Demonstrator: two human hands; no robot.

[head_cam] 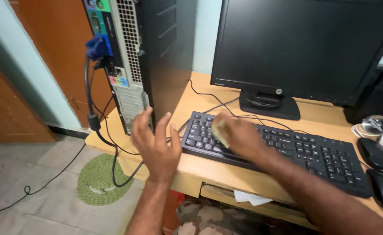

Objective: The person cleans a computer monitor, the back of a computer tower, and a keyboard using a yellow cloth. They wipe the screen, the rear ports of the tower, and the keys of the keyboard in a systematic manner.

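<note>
My left hand [155, 143] is open, fingers spread, just in front of the lower rear corner of the black desktop computer tower [156, 52] that stands on the wooden desk [209, 167]. My right hand [239, 135] hovers over the left part of the black keyboard [287, 152] and is closed around a small pale folded thing [219, 130], blurred by motion; it looks like a cloth or paper. A blue plug [98, 47] with a black cable sits in the tower's back panel.
A black monitor [304, 43] stands behind the keyboard. Two black mice [376, 154] and a disc lie at the desk's right end. Cables trail from the tower onto the tiled floor, past a green round mat [100, 180]. A wooden door is at far left.
</note>
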